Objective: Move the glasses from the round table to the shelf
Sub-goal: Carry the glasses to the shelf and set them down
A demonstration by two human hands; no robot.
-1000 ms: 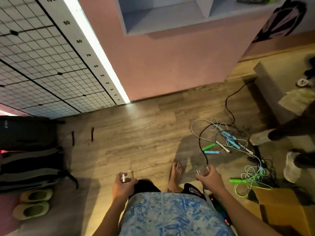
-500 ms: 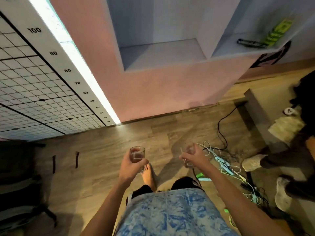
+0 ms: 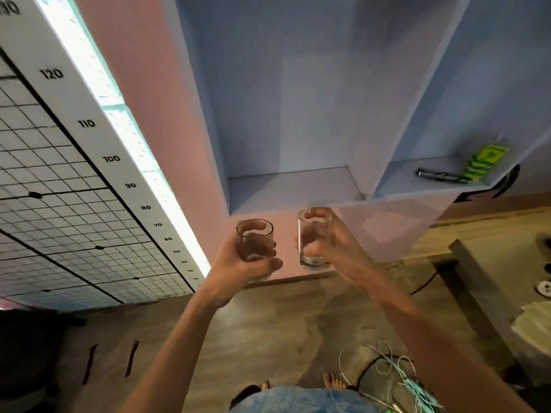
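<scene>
Left hand (image 3: 238,263) fingers wrapped round short glass (image 3: 254,244), right hand (image 3: 331,242) round tall glass (image 3: 313,238); both upright, shelf (image 3: 286,186) just above, right nearer.

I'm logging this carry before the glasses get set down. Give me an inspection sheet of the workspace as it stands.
Surface: shelf left bay bare; round table not in view.
Job's things: left glass and right glass, both upright, below the shelf edge.
Clutter: green packet and dark tool in the right bay.
Hands: left hand grips the left glass; right hand grips the right glass.
Cables: tangled cords on the floor, lower right.
Surroundings: grid wall chart, wood floor.
</scene>
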